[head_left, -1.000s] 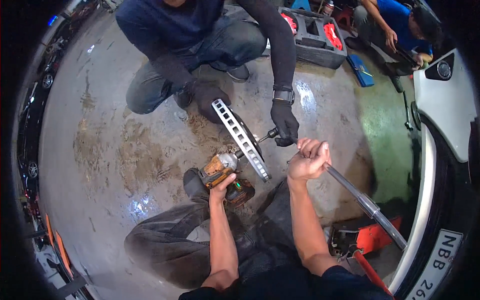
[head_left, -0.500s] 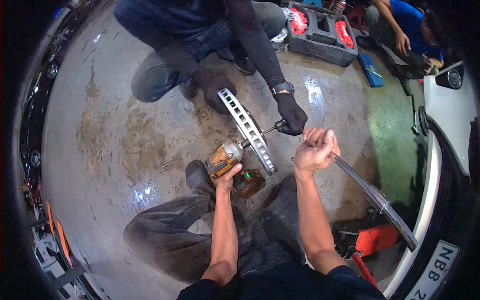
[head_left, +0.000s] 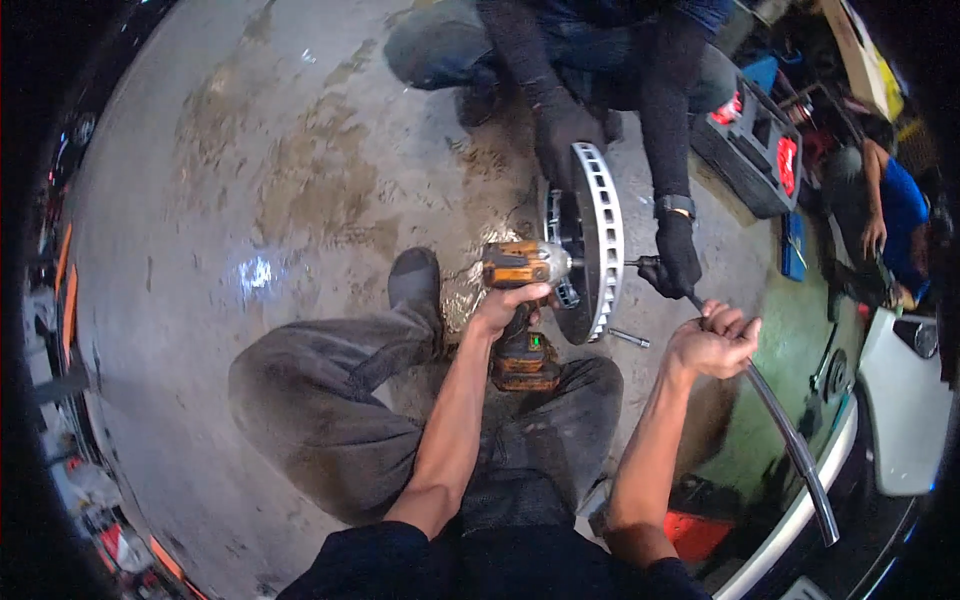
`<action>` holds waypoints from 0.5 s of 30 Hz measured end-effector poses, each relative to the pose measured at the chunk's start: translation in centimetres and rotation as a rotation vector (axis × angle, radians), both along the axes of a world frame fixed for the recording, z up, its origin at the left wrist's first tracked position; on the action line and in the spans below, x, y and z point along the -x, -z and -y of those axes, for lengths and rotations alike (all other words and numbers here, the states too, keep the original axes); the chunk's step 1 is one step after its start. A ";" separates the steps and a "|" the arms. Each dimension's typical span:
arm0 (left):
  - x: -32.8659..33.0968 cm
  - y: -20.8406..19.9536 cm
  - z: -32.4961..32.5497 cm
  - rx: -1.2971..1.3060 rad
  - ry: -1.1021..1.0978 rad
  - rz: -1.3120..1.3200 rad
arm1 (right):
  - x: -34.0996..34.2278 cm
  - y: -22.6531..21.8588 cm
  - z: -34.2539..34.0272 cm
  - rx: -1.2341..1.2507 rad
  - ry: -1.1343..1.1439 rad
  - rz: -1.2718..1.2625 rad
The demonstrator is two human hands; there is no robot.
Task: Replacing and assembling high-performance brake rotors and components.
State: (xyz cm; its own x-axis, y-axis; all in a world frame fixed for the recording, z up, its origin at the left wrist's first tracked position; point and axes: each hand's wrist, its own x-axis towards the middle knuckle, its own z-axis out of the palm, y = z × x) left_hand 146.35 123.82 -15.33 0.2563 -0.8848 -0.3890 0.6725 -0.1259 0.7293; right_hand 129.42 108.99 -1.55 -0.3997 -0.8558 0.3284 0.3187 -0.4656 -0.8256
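Observation:
My left hand (head_left: 508, 310) is closed around the grip of a yellow and black cordless impact wrench (head_left: 520, 264), whose nose points at the centre of a brake disc (head_left: 608, 240). The disc stands on edge, silver and slotted along its rim. A co-worker's gloved hand (head_left: 570, 135) is at the disc's upper edge. Their other gloved hand (head_left: 678, 262) grips a tool set against the disc's right side. In my right hand (head_left: 714, 342) is a long metal bar (head_left: 775, 405), slanting down to the right; its upper end reaches that glove.
A small metal socket extension (head_left: 629, 338) lies on the floor right of the disc. A black foam case with red parts (head_left: 745, 160) and a blue case (head_left: 793, 246) are at upper right. Another person (head_left: 900, 220) crouches beyond. A white car panel (head_left: 905, 410) borders the right.
The view has swung to the right. The disc now stands more upright, and the impact wrench lies more level against its left side. Both my hands keep their holds.

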 end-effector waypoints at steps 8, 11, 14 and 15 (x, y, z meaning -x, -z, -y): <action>0.1 1.3 0.2 0.056 -0.005 0.113 | 0.0 0.2 0.3 -0.029 -0.031 0.036; 0.6 1.3 0.4 0.130 -0.048 0.064 | 0.4 0.7 -0.1 0.005 0.007 -0.015; 0.5 1.5 0.4 0.065 -0.023 0.104 | 0.8 0.8 -0.3 -0.013 -0.006 0.018; 0.4 1.4 0.4 0.006 0.018 0.096 | 0.8 0.7 -0.3 -0.021 -0.017 0.036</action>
